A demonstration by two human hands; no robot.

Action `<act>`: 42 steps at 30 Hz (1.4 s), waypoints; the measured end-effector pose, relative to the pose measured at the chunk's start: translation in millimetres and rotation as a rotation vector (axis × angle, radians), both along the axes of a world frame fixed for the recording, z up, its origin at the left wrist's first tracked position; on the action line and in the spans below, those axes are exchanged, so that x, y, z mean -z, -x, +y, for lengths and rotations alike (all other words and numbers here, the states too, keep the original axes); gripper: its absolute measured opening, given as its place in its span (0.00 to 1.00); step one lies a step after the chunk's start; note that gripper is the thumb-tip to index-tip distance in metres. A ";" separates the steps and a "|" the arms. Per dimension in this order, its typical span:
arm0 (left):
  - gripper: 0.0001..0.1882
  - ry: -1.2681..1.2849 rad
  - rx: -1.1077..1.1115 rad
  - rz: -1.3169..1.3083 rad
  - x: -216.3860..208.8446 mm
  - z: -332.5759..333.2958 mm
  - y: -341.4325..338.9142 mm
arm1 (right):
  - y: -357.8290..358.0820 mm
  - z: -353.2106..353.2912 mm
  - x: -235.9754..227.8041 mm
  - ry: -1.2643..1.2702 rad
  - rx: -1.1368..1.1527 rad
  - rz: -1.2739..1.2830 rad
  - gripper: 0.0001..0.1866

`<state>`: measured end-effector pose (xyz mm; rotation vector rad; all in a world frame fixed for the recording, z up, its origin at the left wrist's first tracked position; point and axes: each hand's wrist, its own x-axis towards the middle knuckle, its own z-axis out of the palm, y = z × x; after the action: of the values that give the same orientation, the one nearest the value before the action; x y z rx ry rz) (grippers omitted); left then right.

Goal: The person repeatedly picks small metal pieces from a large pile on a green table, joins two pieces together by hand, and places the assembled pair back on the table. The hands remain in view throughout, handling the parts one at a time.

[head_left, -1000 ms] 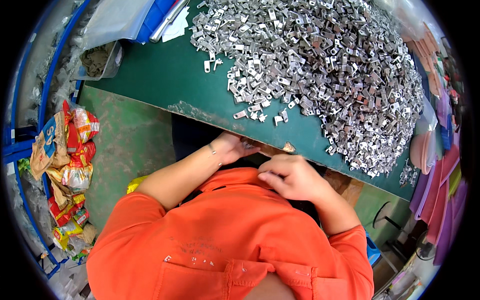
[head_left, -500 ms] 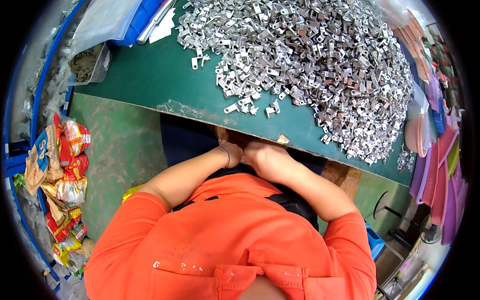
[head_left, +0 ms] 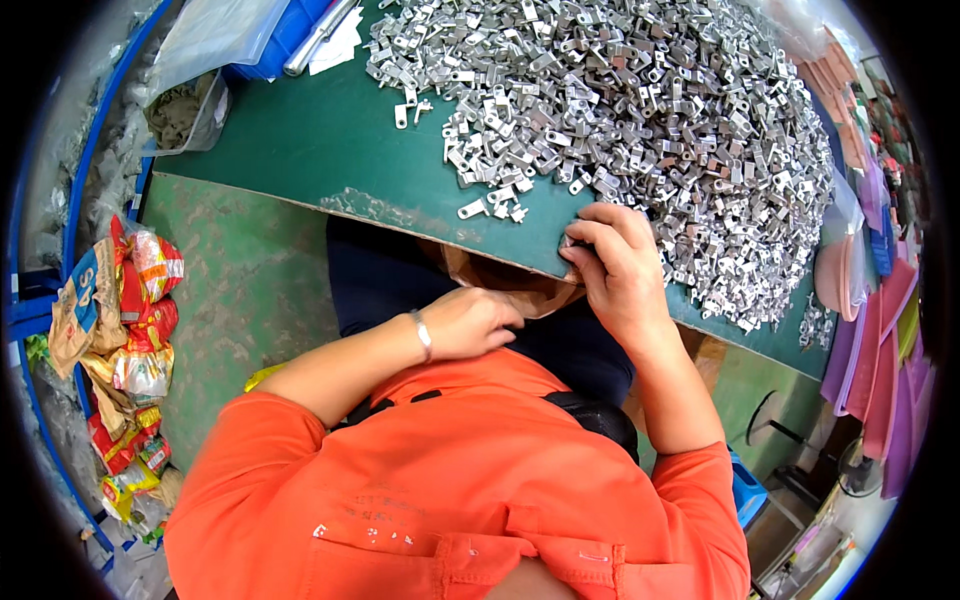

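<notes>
The right hand (head_left: 622,268) curls over the green worktop (head_left: 330,150) edge, fingers pinched beside the heap of metal brackets (head_left: 650,110); whether they grip one, I cannot tell. The left hand (head_left: 470,322) rests loosely closed at a brown bag (head_left: 505,278) below the edge, its contents hidden.

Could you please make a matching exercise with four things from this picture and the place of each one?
Things:
1. left hand
2. right hand
3. pile of metal parts
4. snack wrappers

Places:
A. on the green table
B. at the table's near edge
C. on the floor, far left
D. below the table edge, near the lap

Pairs: 1-D, 2-B, 3-A, 4-C
</notes>
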<state>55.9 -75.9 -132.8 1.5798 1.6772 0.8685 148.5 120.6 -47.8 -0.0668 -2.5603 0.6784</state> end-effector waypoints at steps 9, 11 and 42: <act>0.07 -0.339 -0.746 0.397 -81.5 6.6 45.8 | -1.1 -3.6 9.6 -0.074 0.040 0.190 0.13; 0.06 -0.334 -0.699 0.341 -83.0 6.9 44.7 | -2.9 -2.7 11.6 -0.133 -0.016 0.154 0.15; 0.08 -0.527 -0.545 0.405 -77.6 12.0 39.4 | 34.5 -7.3 -3.8 0.004 -0.070 0.169 0.09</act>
<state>16.6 -63.9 -55.2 1.7407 2.3748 1.4284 114.0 113.3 -43.9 0.0757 -2.4089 0.6845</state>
